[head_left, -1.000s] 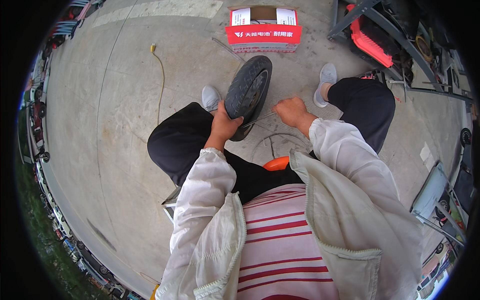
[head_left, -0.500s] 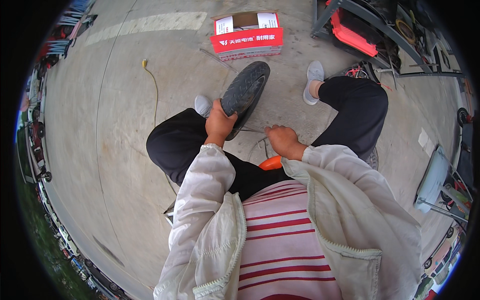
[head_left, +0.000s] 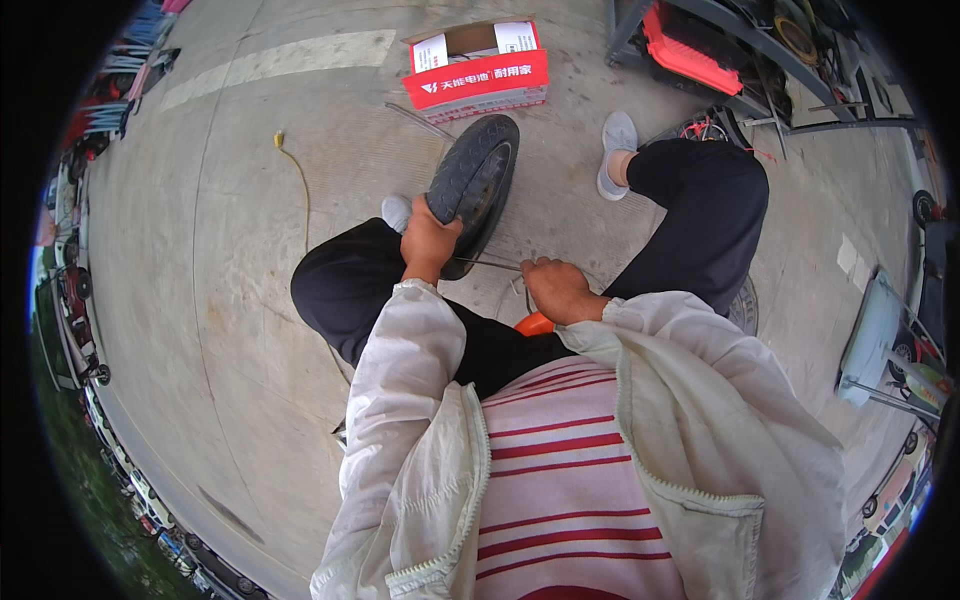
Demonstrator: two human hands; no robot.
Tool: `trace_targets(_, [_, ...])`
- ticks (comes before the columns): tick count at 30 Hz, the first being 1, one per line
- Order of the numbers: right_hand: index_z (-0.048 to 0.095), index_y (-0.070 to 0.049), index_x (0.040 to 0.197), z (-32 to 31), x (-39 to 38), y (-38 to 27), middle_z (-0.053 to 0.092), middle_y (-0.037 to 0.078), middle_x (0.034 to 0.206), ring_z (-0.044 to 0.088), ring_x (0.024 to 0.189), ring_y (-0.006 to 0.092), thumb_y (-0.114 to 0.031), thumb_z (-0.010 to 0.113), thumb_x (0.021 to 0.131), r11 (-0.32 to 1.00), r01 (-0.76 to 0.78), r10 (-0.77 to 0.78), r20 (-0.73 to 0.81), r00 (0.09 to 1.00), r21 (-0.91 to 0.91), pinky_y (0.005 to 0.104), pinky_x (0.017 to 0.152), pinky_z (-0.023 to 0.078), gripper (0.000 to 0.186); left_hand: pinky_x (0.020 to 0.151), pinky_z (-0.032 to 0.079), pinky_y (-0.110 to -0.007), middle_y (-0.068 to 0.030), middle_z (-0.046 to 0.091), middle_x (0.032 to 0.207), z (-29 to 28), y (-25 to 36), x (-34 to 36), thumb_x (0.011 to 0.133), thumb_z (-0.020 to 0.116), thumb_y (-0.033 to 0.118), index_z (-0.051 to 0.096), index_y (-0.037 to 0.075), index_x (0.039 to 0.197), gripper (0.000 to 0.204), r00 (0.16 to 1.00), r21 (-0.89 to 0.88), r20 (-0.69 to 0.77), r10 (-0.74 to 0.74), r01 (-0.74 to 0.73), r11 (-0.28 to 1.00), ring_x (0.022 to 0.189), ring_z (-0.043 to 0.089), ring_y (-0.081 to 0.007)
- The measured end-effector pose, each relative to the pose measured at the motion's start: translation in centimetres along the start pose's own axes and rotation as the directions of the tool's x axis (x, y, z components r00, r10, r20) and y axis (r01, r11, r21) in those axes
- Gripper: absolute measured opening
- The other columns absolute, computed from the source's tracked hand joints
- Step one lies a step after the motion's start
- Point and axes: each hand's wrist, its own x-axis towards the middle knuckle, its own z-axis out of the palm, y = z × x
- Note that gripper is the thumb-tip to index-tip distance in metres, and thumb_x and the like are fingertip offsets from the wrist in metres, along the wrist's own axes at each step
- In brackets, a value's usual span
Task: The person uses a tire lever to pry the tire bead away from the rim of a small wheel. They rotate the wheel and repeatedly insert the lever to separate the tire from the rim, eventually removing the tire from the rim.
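A black treaded tyre [head_left: 462, 165] stands tilted between my knees. My left hand [head_left: 430, 243] is closed around its near left side, fingers wrapped over the tread. From my closed right hand [head_left: 563, 291] a thin metal rod [head_left: 495, 264] runs left to the tyre's near edge. Its handle end is hidden in my fist, and its tip is lost behind the tyre and my left hand. Below my right hand, a smooth orange object [head_left: 535, 324] shows in part above my lap.
A red and white cardboard box [head_left: 478, 85] sits beyond the tyre, with a metal bar [head_left: 418, 120] on the floor before it. A yellow cord [head_left: 300, 180] lies at left. A metal rack [head_left: 745, 50] holding a red tray [head_left: 690, 55] stands far right; a pale stool [head_left: 868, 335] is at right.
The tyre has turned slightly, showing more of its open side. My right hand and the rod have shifted a little left. The whole view has shifted slightly too.
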Motion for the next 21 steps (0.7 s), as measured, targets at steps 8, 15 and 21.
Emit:
trace_targets(8, [0.057,-0.002,0.107,0.2,-0.7,0.8,0.063,0.021,0.100,0.064,0.090,0.0371,-0.011,0.054,0.085,0.993,-0.049,0.046,0.034,0.998,0.105,0.0453,0.076,0.052,0.024,0.083,0.049,-0.045,-0.0204,0.066,0.103,0.1,-1.4,1.9,0.070,0.074,0.037,0.044,0.009,0.121,0.065,0.999,-0.041,-0.006,-0.043,0.043,0.998,0.098,0.063,-0.0398])
trace_targets(15, [0.057,-0.004,0.113,-0.1,-0.8,1.1,0.063,0.021,0.104,0.063,0.092,0.0379,-0.015,0.053,0.090,0.984,-0.110,0.096,0.103,0.990,0.140,0.0467,0.079,0.051,0.026,0.085,0.048,-0.043,-0.0199,0.066,0.105,0.0,-2.0,3.2,0.068,0.073,0.038,0.047,0.007,0.122,0.067,0.998,-0.120,-0.005,-0.057,0.056,0.991,0.099,0.063,-0.0387])
trace_targets(21, [0.057,-0.004,0.114,0.6,-0.7,1.6,0.063,0.022,0.104,0.063,0.093,0.0385,-0.017,0.052,0.091,0.974,-0.117,0.102,0.084,0.991,0.196,0.0470,0.080,0.050,0.027,0.085,0.048,-0.043,-0.0194,0.066,0.106,-0.4,-1.4,3.6,0.068,0.073,0.038,0.046,0.007,0.123,0.069,0.997,-0.096,0.011,-0.072,0.073,0.993,0.101,0.063,-0.0378])
